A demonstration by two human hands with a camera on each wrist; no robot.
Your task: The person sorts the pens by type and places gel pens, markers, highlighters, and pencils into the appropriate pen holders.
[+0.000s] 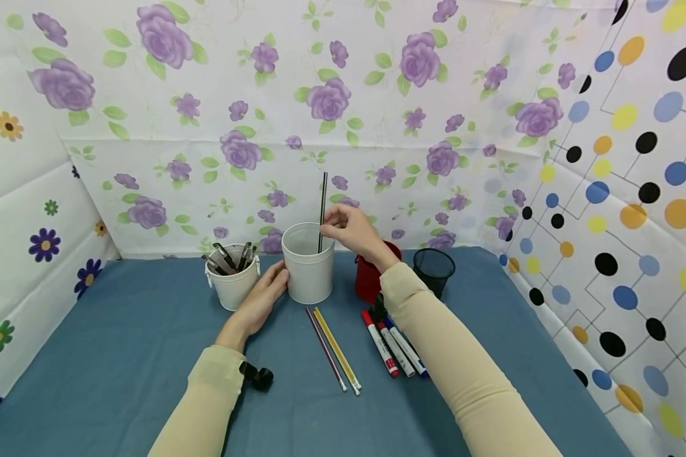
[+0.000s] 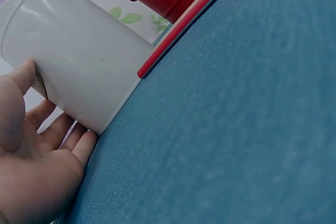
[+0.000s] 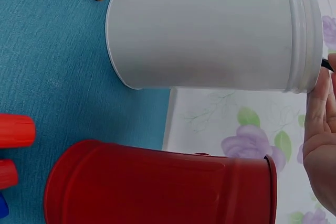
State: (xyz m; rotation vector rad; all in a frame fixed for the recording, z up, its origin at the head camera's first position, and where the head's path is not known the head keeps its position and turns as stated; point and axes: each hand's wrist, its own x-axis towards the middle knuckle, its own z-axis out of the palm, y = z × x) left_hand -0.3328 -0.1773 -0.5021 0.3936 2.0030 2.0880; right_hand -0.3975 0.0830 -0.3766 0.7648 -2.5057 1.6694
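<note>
We see the right hand (image 1: 351,230) pinching a thin black stick (image 1: 323,197) that dips into the tall white bucket (image 1: 310,279); the left hand (image 1: 261,298), fingers loosely spread, touches the bucket's side.

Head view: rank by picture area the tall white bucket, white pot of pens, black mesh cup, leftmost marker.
1. Tall white bucket
2. White pot of pens
3. Black mesh cup, partly behind the right sleeve
4. Leftmost marker
</note>
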